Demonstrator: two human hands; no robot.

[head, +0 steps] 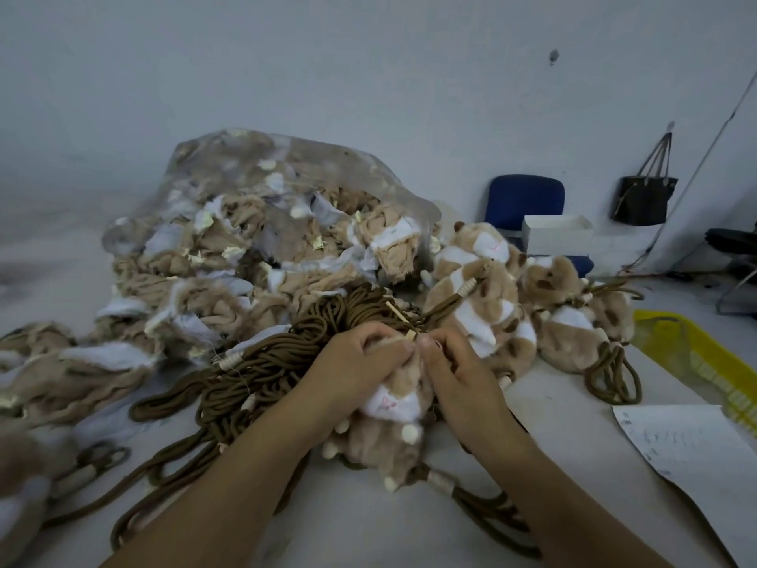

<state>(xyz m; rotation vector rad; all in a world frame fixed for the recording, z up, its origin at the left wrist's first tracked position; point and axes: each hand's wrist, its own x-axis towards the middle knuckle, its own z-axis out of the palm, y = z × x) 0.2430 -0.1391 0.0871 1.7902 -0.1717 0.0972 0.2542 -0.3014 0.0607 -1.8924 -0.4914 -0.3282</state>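
Note:
A tan and white plush animal [393, 420] lies on the table under both my hands. My left hand [356, 362] grips its top, fingers curled over the fur. My right hand [454, 375] pinches a thin light wooden stick [399, 315] that pokes up from the toy between the two hands. A brown cord with a pale wrapped band [440, 481] trails out from under the toy toward me.
A heap of brown cords [262, 362] lies left of the toy. Behind it sits a clear plastic bag [266, 207] of unstuffed plush skins. Finished plush toys [499, 305] pile at right, beside a yellow basket [696, 354] and a written paper sheet [692, 448].

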